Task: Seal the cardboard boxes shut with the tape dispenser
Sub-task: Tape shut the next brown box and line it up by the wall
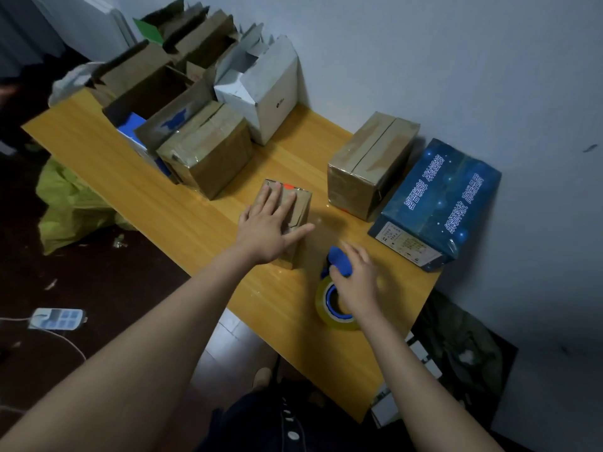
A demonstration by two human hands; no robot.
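Note:
A small brown cardboard box (301, 203) with an orange sticker sits mid-table. My left hand (269, 223) lies flat on its top, fingers spread. The blue tape dispenser (337, 261) with a roll of clear tape (326, 313) rests on the table to the right of the box. My right hand (355, 278) is on the dispenser's handle, fingers curled over it, slightly blurred. A taped brown box (368, 164) and a blue printed box (437, 203) stand at the right by the wall.
Several open brown boxes (146, 89), a taped brown box (208, 151) and a white box (261, 89) crowd the far left of the wooden table (137, 187). A yellow-green bag (68, 207) and a power strip (55, 318) lie on the dark floor at left.

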